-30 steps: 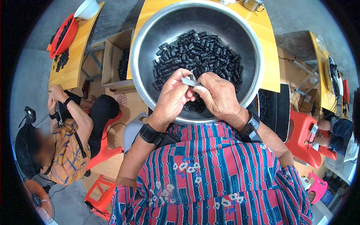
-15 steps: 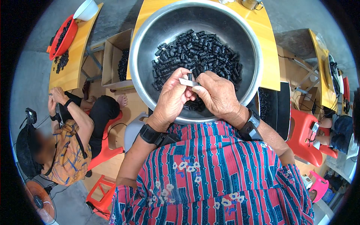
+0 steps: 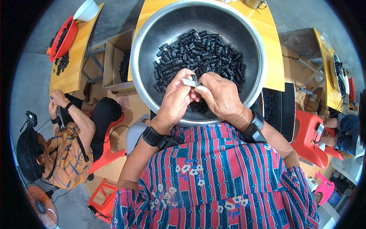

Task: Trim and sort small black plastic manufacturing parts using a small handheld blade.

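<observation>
My left hand (image 3: pixel 175 97) is closed in a pinch round a small black plastic part (image 3: pixel 194 77), held over the near side of a wide metal basin (image 3: pixel 145 65). My right hand (image 3: pixel 222 95) grips a short flat blade (image 3: pixel 189 82) with a slanted tip. The blade lies across the black part, its tip pointing left toward my left thumb. Below both hands, a heap of similar black plastic parts (image 3: pixel 200 53) fills the bottom of the basin. The fingertips partly hide the held part and the blade's other end.
The basin rests on a yellow table (image 3: pixel 275 57). A cardboard box (image 3: pixel 113 63) with black parts stands to its left. Farther left, a co-worker (image 3: pixel 72 141) sits near a red basin (image 3: pixel 68 38). Red stools (image 3: pixel 310 133) stand at right, and a fan (image 3: pixel 41 206) at lower left.
The blade and my fingers have shifted very slightly on the black part. Both hands otherwise keep their place and grip.
</observation>
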Available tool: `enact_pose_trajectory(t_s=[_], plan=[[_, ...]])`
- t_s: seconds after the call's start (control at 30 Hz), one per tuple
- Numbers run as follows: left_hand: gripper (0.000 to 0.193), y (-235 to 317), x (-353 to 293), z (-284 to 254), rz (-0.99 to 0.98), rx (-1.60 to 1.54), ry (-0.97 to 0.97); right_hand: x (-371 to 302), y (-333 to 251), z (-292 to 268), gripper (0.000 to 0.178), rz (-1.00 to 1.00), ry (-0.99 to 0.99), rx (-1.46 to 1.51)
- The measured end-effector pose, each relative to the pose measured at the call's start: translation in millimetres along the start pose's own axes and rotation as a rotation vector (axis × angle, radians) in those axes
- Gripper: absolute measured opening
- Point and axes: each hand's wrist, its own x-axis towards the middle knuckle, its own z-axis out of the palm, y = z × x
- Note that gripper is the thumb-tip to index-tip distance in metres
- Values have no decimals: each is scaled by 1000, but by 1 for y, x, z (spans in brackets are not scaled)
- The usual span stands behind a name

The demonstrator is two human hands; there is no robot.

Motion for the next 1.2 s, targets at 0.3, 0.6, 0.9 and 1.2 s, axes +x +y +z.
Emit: enact_pose_trajectory(t_s=[0.3, 0.6, 0.9, 1.2], plan=[[21, -4, 1, -4, 18, -93, -79, 1, 0, 1, 24, 35, -21, 48], [20, -10, 3, -8, 17, -107, -76, 2, 1, 2, 27, 55, -35, 62], [20, -9, -4, 8, -28, -70, -71, 5, 12, 3, 27, 242, 70, 255], [21, -2, -1, 8, 17, -64, 14, 3, 7, -5, 16, 308, 189, 483]])
